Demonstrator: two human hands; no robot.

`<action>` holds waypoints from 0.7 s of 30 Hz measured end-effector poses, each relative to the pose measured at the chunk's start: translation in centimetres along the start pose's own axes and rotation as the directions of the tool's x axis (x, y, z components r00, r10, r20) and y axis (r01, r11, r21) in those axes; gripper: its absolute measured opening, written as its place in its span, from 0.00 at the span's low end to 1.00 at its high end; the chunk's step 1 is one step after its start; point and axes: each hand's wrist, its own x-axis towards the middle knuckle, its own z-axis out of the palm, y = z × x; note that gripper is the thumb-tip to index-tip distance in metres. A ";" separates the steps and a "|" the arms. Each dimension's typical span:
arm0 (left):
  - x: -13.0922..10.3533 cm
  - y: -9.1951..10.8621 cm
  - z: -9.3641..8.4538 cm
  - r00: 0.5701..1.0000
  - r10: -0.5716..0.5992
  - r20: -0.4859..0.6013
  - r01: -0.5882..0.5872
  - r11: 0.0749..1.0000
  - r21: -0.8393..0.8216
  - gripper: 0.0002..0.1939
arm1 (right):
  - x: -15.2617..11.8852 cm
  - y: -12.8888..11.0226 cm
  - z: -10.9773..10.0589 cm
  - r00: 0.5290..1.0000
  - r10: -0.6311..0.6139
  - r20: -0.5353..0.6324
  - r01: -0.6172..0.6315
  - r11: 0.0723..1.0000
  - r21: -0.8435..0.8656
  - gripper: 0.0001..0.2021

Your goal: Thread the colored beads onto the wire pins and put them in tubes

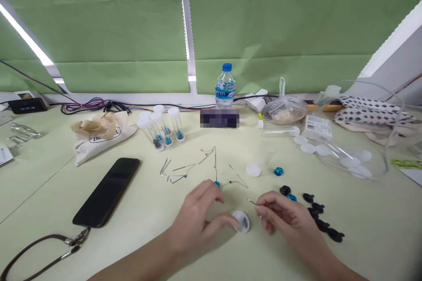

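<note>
My left hand [201, 213] is spread just above the table, its thumb at the left rim of a small round white cap [241, 221] with something dark inside. My right hand [286, 217] pinches a thin metal rod [252, 201] between thumb and fingers, right of the cap. Beyond my hands lie bent metal wires [178, 178], a longer wire [215, 158] on a blue base [216, 183], and another white cap [253, 170]. Black pieces [322, 225] and a blue piece [278, 171] are near my right hand.
A black phone [107, 193] with a strap lies at left. Behind stand several clear tubes [167, 129], a cloth bag [102, 140] and a water bottle [225, 88]. Clear tubes with white caps [350, 160], a small box [316, 128] and a plastic bag [285, 109] are at right.
</note>
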 end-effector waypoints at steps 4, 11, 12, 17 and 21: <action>1.1 -0.8 -2.1 0.985 -0.106 -0.140 0.117 0.991 0.069 0.09 | -0.2 -0.3 -0.3 0.997 -0.003 -0.077 0.003 1.000 0.001 0.12; 2.4 -2.1 -0.7 0.963 -0.269 0.013 0.269 0.963 -0.015 0.09 | -0.3 -0.4 -0.3 0.996 -0.028 -0.081 0.027 0.999 -0.018 0.13; 2.5 -2.2 -0.4 0.965 -0.264 0.011 0.264 0.963 -0.053 0.07 | -0.3 -0.4 -0.3 0.997 -0.036 -0.070 0.034 0.999 -0.025 0.13; 2.4 -1.6 0.1 0.940 -0.340 0.040 0.337 0.899 -0.280 0.05 | -0.5 -0.5 -0.4 0.991 -0.096 -0.098 0.088 0.993 -0.082 0.13; 1.8 -0.3 0.4 0.924 -0.359 0.132 0.378 0.806 -0.456 0.06 | -0.7 -1.1 -0.5 0.971 -0.221 -0.087 0.194 0.949 -0.248 0.10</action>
